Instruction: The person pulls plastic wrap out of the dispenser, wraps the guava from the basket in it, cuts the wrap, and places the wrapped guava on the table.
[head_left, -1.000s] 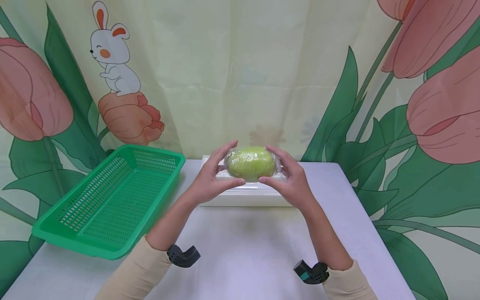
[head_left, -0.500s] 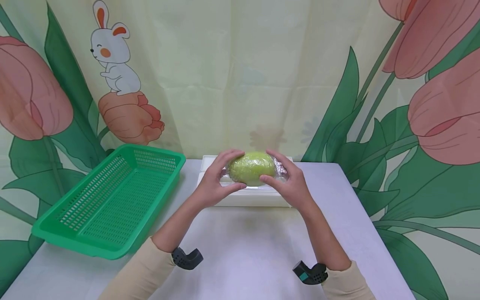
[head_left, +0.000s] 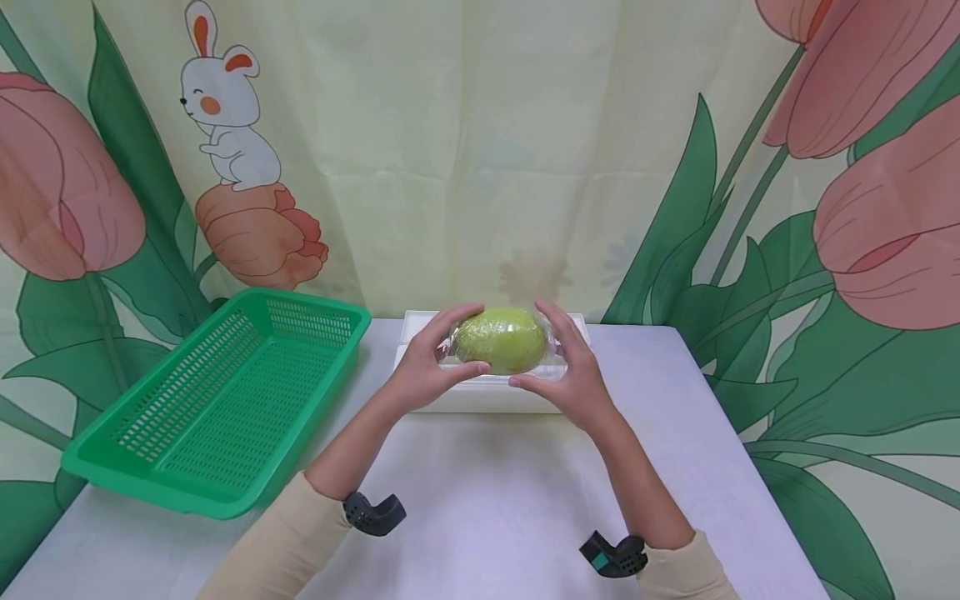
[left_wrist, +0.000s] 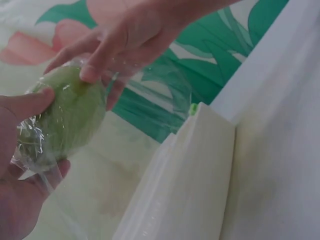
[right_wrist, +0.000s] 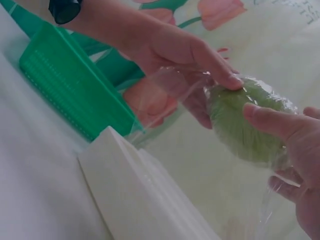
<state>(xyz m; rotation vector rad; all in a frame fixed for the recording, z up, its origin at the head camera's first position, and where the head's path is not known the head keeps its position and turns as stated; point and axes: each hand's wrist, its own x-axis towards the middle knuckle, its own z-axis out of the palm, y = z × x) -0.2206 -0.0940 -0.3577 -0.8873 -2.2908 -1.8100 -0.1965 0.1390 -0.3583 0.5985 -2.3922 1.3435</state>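
Observation:
A green oval fruit (head_left: 501, 340), wrapped in clear cling film, is held in the air between both hands in front of the white box (head_left: 487, 398). My left hand (head_left: 423, 367) grips its left end, thumb below and fingers above in the head view. On the other end, my right hand (head_left: 577, 371) holds the fruit and its film, its thumb (right_wrist: 255, 114) lying on the fruit's side in the right wrist view. Loose film (left_wrist: 165, 85) trails from the fruit in the left wrist view. The fruit's kind is unclear.
A green perforated plastic basket (head_left: 345, 367) stands on the left of the white-covered table (head_left: 480, 500). The white box sits at the table's back edge, with a small green piece (left_wrist: 193, 109) at one end. A flowered curtain (head_left: 525, 167) hangs behind.
The wrapped fruit has come down slightly, and both hands have shifted their fingers around it. The right thumb has moved a little lower and away from the fruit in the head view.

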